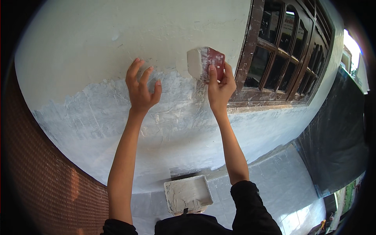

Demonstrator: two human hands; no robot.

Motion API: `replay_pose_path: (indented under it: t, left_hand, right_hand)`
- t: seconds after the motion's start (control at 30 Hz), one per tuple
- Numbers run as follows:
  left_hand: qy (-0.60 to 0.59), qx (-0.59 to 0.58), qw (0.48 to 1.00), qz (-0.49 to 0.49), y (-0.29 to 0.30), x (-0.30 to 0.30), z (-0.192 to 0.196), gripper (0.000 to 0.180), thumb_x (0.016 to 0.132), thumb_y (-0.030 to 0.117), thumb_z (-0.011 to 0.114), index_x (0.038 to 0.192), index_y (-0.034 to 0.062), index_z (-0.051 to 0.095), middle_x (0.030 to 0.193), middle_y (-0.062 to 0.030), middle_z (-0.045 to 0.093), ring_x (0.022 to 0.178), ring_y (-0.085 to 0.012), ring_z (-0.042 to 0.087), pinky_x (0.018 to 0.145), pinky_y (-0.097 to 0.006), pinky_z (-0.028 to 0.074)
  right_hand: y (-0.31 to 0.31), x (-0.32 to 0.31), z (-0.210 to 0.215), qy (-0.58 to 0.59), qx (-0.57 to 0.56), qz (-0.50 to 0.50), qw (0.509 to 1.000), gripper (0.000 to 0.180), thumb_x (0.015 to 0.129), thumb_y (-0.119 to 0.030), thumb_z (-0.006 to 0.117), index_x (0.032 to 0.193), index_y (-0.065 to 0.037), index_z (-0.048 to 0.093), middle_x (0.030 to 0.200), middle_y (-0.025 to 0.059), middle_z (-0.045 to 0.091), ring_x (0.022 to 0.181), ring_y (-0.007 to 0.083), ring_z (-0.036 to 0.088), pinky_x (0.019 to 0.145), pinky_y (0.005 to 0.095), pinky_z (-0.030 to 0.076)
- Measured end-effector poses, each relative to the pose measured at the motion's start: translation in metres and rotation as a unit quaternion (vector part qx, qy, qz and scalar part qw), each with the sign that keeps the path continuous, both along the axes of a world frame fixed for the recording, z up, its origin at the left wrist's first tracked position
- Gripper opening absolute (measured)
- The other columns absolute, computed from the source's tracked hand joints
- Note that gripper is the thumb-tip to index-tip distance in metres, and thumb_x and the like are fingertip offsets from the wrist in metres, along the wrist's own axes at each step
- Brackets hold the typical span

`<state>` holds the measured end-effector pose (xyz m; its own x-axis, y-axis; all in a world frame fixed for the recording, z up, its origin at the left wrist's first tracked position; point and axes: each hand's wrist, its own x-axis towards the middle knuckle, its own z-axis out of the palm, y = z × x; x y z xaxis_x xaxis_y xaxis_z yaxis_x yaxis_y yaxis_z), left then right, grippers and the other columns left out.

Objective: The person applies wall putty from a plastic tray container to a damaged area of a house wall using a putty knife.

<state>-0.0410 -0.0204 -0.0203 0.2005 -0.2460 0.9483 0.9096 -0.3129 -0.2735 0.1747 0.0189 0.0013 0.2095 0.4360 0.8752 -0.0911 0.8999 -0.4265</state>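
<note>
My right hand [222, 86] grips a dark red flat scraper [214, 64] at its right end, thumb on the near face. Pale putty [194, 64] coats the scraper's left side. The scraper is up by the wall [156, 23], left of the window; whether it touches the surface I cannot tell. Farther left, my left hand [143, 86] is raised in front of the wall with its fingers apart and nothing in them. Behind both hands, cream-coloured wall above meets a rough grey-white patch [102, 105] along a ragged edge.
A brown wooden window [280, 51] with glass panes fills the upper right. Low in front of me is a white rectangular tray [209, 192] of putty. Brown woven matting [51, 172] hangs at left, dark sheeting [337, 133] at right, over grey floor tiles [270, 184].
</note>
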Motion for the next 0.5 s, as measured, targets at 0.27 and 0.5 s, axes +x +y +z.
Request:
replay_pose_path:
  t: [0.27, 0.5]
  left_hand:
    - [0.018, -0.024, 0.999, 0.014, -0.004, 0.005, 0.004, 0.043, 0.085, 0.018, 0.058, 0.124, 0.0070, 0.043, 0.132, -0.0167, 0.037, 0.128, -0.0363, 0.037, 0.103, -0.049, 0.032]
    - [0.002, 0.001, 1.000, 0.008, 0.001, 0.000, 0.002, 0.042, 0.082, 0.020, 0.059, 0.121, 0.0103, 0.048, 0.130, -0.0155, 0.043, 0.126, -0.0354, 0.041, 0.100, -0.048, 0.036]
  right_hand:
    - [0.024, 0.066, 0.011, 0.100, -0.041, 0.019, 0.994, 0.027, 0.092, -0.012, 0.063, 0.113, 0.003, 0.057, 0.093, 0.0080, 0.066, 0.077, 0.0067, 0.059, 0.066, 0.0189, 0.046]
    - [0.046, 0.065, 0.005, 0.097, -0.024, -0.006, 0.995, 0.030, 0.092, -0.014, 0.064, 0.115, 0.003, 0.057, 0.091, 0.0055, 0.066, 0.078, 0.0063, 0.058, 0.069, 0.0194, 0.046]
